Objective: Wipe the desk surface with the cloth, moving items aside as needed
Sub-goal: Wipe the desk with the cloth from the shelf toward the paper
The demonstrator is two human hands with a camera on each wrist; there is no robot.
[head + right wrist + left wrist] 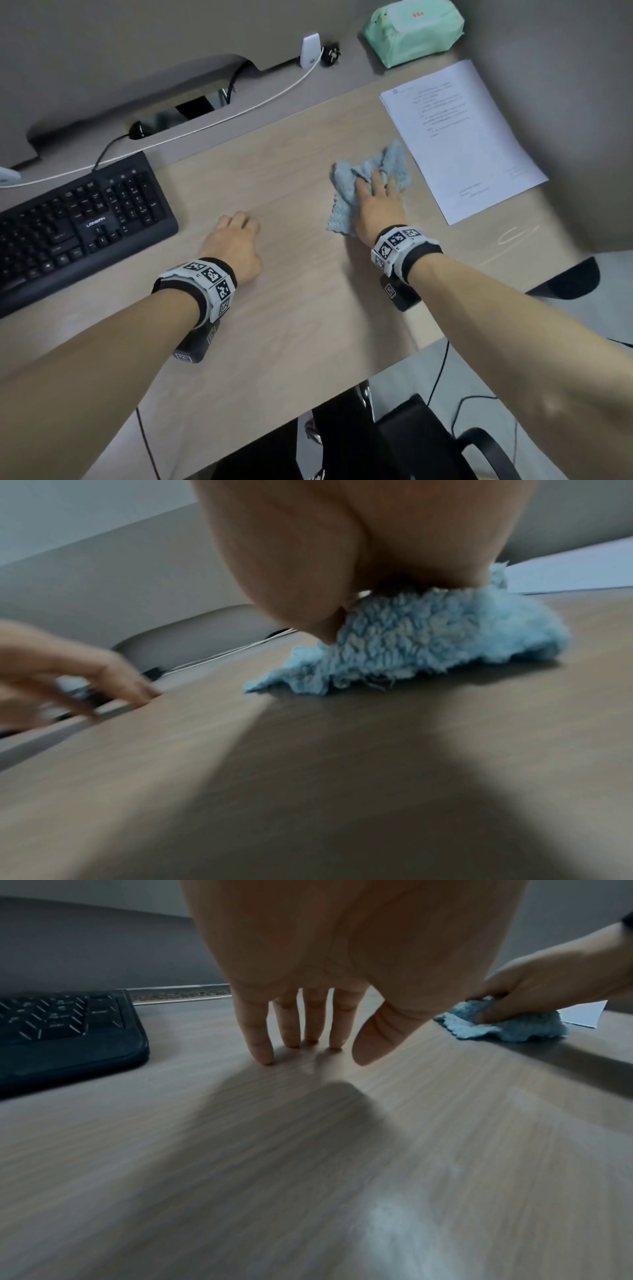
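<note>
Cloth, pale blue and crumpled, lies on the tabletop under my right hand, which presses down on it with fingers spread over the folds; loose edges stick out to the left and beyond the fingertips. From my right wrist the cloth bunches beneath my palm and its frayed corner trails flat on the wood. It sits just beside a printed paper on my right, touching or nearly touching its edge; I cannot tell which.

My left hand holds nothing. Its fingers reach down, relaxed and slightly apart, the tips on the bare wood, well apart from the cloth.

A black keyboard lies to the left of that hand. At the back of the light wood tabletop a white cable runs along a grey strip with a cutout, near a small white charger, and a green wipes pack stands in the far right corner against the grey partition.
</note>
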